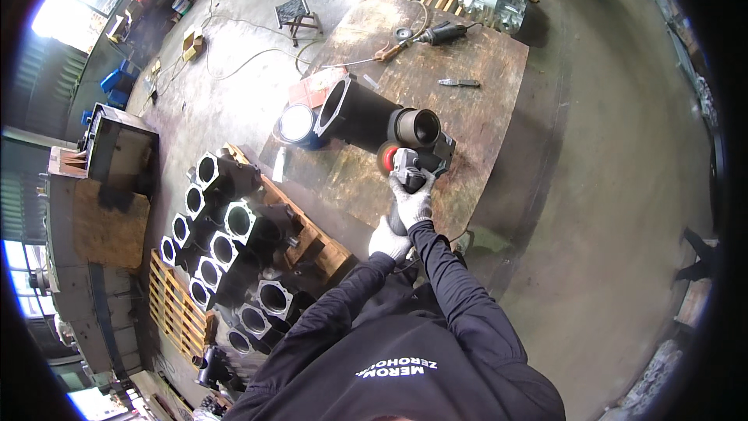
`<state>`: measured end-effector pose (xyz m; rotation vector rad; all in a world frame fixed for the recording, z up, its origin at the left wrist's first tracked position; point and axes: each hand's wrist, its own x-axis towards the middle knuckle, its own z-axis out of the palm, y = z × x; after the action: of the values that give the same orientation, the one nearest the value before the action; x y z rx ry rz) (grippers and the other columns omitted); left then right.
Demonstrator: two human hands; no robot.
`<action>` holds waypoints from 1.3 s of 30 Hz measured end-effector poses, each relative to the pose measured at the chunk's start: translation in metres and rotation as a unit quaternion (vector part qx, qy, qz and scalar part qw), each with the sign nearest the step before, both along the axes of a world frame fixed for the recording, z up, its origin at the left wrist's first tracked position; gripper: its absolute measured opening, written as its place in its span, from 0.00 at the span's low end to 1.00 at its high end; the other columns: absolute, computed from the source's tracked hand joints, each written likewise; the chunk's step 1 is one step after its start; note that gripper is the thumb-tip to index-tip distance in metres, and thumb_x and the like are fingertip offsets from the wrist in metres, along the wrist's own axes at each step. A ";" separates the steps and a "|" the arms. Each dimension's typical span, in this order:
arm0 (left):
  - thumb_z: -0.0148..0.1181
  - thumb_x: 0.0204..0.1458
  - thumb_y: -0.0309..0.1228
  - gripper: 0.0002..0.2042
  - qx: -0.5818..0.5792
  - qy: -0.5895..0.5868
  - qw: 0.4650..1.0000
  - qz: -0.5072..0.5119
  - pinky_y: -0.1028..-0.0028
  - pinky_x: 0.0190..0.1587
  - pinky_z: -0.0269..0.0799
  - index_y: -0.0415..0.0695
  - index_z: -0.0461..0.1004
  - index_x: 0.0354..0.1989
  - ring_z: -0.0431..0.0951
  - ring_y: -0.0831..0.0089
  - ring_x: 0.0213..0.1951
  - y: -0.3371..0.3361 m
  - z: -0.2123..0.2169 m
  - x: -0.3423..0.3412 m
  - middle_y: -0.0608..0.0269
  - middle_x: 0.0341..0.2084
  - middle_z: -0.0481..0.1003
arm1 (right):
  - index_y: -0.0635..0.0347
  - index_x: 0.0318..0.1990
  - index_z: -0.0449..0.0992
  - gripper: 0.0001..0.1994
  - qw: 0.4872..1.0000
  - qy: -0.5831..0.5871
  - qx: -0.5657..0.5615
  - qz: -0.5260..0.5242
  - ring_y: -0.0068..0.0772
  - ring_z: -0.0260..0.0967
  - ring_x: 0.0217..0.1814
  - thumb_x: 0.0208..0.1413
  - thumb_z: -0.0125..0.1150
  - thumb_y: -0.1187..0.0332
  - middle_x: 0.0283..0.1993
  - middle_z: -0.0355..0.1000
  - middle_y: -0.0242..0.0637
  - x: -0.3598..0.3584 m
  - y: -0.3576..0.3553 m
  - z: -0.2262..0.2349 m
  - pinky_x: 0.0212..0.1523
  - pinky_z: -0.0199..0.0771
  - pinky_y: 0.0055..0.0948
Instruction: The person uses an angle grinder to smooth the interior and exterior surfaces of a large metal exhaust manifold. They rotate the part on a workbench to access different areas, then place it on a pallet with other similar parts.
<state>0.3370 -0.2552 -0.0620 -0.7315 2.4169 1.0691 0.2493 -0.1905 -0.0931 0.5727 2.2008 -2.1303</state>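
Grinder (401,165) looks heavy and stiff. Your right hand (413,201) clasps its body, your left hand (388,240) its rear handle.

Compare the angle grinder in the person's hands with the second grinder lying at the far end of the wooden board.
The held grinder is gripped by both gloved hands, right hand ahead and left hand behind, its reddish disc at the dark casting. The far grinder lies untouched on the wooden board, with a loose disc beside it. The held one is close to the person, the other near the board's far edge. Both are handheld power tools.
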 end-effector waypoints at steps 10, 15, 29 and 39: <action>0.70 0.39 0.57 0.39 -0.020 0.006 1.000 -0.015 0.58 0.48 0.75 0.38 0.67 0.50 0.81 0.45 0.47 -0.005 0.013 -0.010 0.38 0.41 0.79 | 0.56 0.64 0.59 0.43 0.999 0.028 0.026 -0.037 0.47 0.72 0.57 0.43 0.80 0.55 0.57 0.71 0.50 -0.008 -0.003 0.003 0.57 0.71 0.42; 0.68 0.41 0.58 0.40 -0.022 0.001 0.999 -0.043 0.57 0.48 0.75 0.37 0.66 0.53 0.81 0.44 0.46 0.004 0.022 -0.002 0.37 0.41 0.79 | 0.55 0.63 0.60 0.42 0.999 0.016 0.024 -0.045 0.47 0.73 0.56 0.44 0.80 0.55 0.57 0.71 0.50 0.006 0.007 0.016 0.55 0.72 0.42; 0.70 0.39 0.56 0.39 -0.012 0.022 1.000 -0.007 0.57 0.47 0.75 0.38 0.65 0.50 0.81 0.45 0.46 -0.006 0.013 -0.015 0.38 0.39 0.80 | 0.59 0.63 0.59 0.42 0.999 0.027 -0.019 -0.012 0.48 0.71 0.60 0.44 0.80 0.56 0.58 0.70 0.52 -0.012 -0.003 0.007 0.58 0.71 0.43; 0.68 0.42 0.57 0.38 -0.013 0.022 0.999 -0.022 0.57 0.49 0.75 0.39 0.65 0.53 0.80 0.43 0.47 0.003 0.035 -0.010 0.36 0.41 0.79 | 0.58 0.60 0.61 0.39 0.999 0.030 0.005 -0.039 0.42 0.73 0.55 0.45 0.80 0.59 0.56 0.71 0.48 -0.006 0.004 0.031 0.54 0.74 0.40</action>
<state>0.3265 -0.2523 -0.0271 -0.6675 2.4767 1.0485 0.2437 -0.1865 -0.0617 0.6125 2.2570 -2.2053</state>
